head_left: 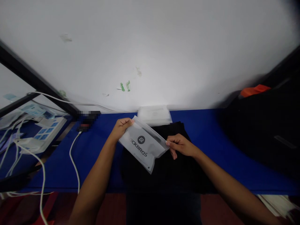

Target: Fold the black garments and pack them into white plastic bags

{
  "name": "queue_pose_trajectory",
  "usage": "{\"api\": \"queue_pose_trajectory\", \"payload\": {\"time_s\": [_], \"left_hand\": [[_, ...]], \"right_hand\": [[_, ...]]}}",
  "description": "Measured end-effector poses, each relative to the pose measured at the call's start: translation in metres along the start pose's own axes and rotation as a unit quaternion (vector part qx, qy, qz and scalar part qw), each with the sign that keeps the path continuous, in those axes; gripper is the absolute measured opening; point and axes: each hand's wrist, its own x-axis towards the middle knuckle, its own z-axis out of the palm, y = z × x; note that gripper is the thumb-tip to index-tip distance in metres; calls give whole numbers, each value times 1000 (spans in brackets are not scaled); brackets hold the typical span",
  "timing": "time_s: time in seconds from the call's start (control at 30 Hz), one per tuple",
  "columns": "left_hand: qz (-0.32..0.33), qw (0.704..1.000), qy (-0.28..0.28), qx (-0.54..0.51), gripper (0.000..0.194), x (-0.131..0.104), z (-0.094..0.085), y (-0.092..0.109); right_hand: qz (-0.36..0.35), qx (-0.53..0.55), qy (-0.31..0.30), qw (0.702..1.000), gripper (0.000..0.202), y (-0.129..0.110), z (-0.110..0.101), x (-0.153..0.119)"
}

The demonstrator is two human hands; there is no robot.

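Both hands grip a frosted plastic zip bag [136, 144] with dark printed lettering, held tilted above the table. My left hand [121, 128] pinches its upper left corner between thumb and fingers. At the other end of the top edge, my right hand [180, 145] pinches the right corner, its lower fingers hanging loose. Below the bag lies folded black cloth [180, 172], partly hidden by the bag and right hand. Behind it, a stack of similar frosted bags [154, 115] rests against the wall.
A blue-covered table [203, 128] runs along a white wall. To the left are a blurred-out dark device [87, 122] with a white cable [71, 153] and a white power strip [47, 134]. A large black mass [264, 131] with an orange piece [255, 90] fills the right side.
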Motion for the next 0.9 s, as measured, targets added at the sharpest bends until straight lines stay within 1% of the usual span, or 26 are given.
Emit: {"api": "queue_pose_trajectory", "payload": {"time_s": [0.1, 0.27, 0.37, 0.43, 0.57, 0.63, 0.73, 0.8, 0.9], "left_hand": [[6, 1000, 4, -3, 39, 0, -2, 0], [4, 1000, 16, -11, 39, 0, -4, 2], [-2, 1000, 15, -21, 39, -1, -4, 2], [-13, 999, -3, -31, 39, -2, 0, 1], [-32, 997, -60, -40, 40, -7, 15, -1], [-42, 995, -89, -36, 42, -9, 24, -2], [-43, 992, -117, -27, 43, -13, 37, -4], [-36, 991, -126, -20, 43, -16, 45, -5], [-29, 989, -142, -13, 44, -22, 58, -7]], "right_hand": [[5, -2, -13, 1000, 40, -4, -2, -1], [14, 25, -32, 999, 41, -8, -5, -3], [6, 7, -27, 1000, 43, -6, -7, -4], [1, 5, -6, 1000, 42, -5, -9, -4], [-22, 44, 70, 996, 27, -6, -10, -1], [-34, 29, 83, 996, 26, -8, -8, 0], [-37, -11, 82, 996, 28, -9, -4, 2], [-33, -12, 73, 997, 32, -9, 0, 4], [-19, 4, 18, 1000, 38, -10, 6, 6]]}}
